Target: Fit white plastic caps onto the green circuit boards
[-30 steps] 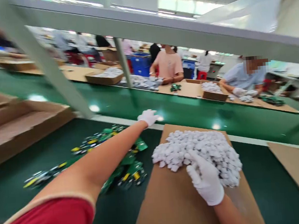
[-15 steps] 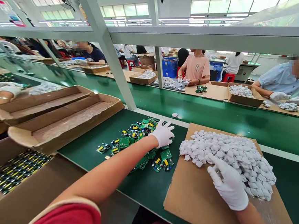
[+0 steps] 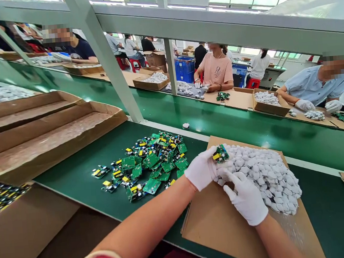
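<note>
My left hand (image 3: 203, 168), in a white glove, grips a small green circuit board (image 3: 221, 153) with a yellow part on it, above the left edge of a pile of white lumps (image 3: 261, 169). Just below and to the right is my right hand (image 3: 247, 198), also gloved. Its thumb and forefinger are apart, close to the left fingers and the lumps; nothing plainly shows between them. The lumps lie on a cardboard sheet (image 3: 209, 229). Left of the sheet, a heap of circuit boards (image 3: 150, 160) is spread on the green bench (image 3: 82, 160).
Cardboard trays (image 3: 54, 142) stand at the left, above a box holding rows of boards (image 3: 4, 194). A slanted metal post (image 3: 107, 58) rises behind the bench. Beyond a green conveyor belt (image 3: 158, 110), co-workers sit at their places. One white lump (image 3: 185, 126) lies on the belt.
My left hand has moved right from the board heap to the white pile, now with a circuit board in its fingers. My right hand has shifted slightly left, towards it. The view has turned.
</note>
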Motion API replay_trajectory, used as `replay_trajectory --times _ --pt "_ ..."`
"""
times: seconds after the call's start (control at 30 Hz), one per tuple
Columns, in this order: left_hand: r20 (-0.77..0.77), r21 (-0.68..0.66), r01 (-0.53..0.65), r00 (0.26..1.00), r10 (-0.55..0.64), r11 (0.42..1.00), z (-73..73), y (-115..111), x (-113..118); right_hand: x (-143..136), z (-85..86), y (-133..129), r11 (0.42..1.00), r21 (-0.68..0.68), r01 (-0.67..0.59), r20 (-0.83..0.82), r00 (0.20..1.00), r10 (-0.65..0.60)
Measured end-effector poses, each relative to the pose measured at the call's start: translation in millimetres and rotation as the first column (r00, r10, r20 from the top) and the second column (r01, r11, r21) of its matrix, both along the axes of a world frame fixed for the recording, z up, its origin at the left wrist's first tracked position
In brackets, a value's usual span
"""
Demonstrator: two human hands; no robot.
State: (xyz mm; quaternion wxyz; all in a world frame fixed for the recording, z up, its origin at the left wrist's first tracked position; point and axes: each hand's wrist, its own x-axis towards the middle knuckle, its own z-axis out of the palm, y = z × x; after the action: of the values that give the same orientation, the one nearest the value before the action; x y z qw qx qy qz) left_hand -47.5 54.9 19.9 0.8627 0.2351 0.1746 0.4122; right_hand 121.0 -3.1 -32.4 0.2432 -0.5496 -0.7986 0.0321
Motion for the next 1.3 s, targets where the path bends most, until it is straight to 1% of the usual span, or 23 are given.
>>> replay_trajectory --times 0.03,0.1,0.17,0.23,0.3,0.37,0.47,0.53,0.57,0.63,0.77,0.9,0.97,1.03,1.1,1.2,1.3 --pt "0.056 -0.022 0.022 0.998 -0.021 1.000 -4.1 0 4 -1 -0.8 0 1.000 -0.013 0.014 0.010 1.000 -0.013" --pt "0.126 -0.033 0.063 0.990 -0.058 0.997 -12.5 -1 6 3 -0.8 2 1.000 -0.013 0.028 -0.034 0.999 -0.028" --pt "0.142 -0.029 0.107 0.985 -0.101 0.994 -20.5 -2 4 12 1.9 4 0.999 -0.011 0.038 -0.098 0.994 -0.039" --pt "0.110 -0.004 0.138 0.984 -0.137 0.990 -26.9 -4 1 21 6.8 4 0.997 -0.065 0.029 -0.089 0.995 -0.035" --pt "0.063 0.031 0.160 0.985 -0.162 0.987 -30.7 -6 -1 28 12.3 3 0.986 -0.168 0.014 0.014 1.000 -0.012" --pt "0.047 0.057 0.187 0.981 -0.190 0.981 -32.5 -8 -1 29 16.8 0 0.967 -0.252 0.031 0.169 0.986 0.012" --pt "0.062 0.069 0.231 0.970 -0.235 0.971 -34.2 -8 1 25 19.8 -3 0.954 -0.288 0.089 0.393 0.919 0.033" --pt "0.057 0.063 0.249 0.966 -0.252 0.967 -35.0 -7 2 22 20.4 -4 0.949 -0.297 0.108 0.472 0.881 0.047" --pt "0.052 0.060 0.254 0.965 -0.257 0.965 -35.2 -8 3 21 20.7 -4 0.947 -0.302 0.108 0.484 0.873 0.055" --pt "0.042 0.066 0.264 0.963 -0.267 0.962 -34.9 -8 4 22 22.1 -3 0.943 -0.320 0.093 0.462 0.884 0.070" --pt "0.019 0.089 0.293 0.955 -0.295 0.952 -34.7 -10 6 28 25.6 -3 0.934 -0.353 0.057 0.364 0.928 0.081" --pt "-0.032 0.077 0.303 0.953 -0.302 0.950 -39.2 -10 9 31 25.8 -3 0.916 -0.401 0.002 0.353 0.923 0.153" --pt "-0.050 0.074 0.304 0.952 -0.301 0.950 -41.7 -10 9 31 25.6 -2 0.912 -0.411 -0.002 0.340 0.927 0.156" --pt "-0.057 0.075 0.307 0.951 -0.303 0.949 -43.1 -10 9 33 27.0 -2 0.904 -0.426 -0.015 0.263 0.954 0.140" --pt "-0.054 0.076 0.310 0.950 -0.307 0.948 -43.5 -10 9 36 30.9 -3 0.901 -0.431 -0.037 0.130 0.986 0.103" --pt "-0.045 0.077 0.310 0.951 -0.307 0.948 -42.9 -11 9 45 39.4 -5 0.909 -0.414 -0.049 -0.053 0.998 0.030" --pt "-0.060 0.075 0.311 0.950 -0.307 0.948 -42.3 -11 9 54 43.7 -6 0.916 -0.401 -0.022 -0.115 0.993 -0.027"
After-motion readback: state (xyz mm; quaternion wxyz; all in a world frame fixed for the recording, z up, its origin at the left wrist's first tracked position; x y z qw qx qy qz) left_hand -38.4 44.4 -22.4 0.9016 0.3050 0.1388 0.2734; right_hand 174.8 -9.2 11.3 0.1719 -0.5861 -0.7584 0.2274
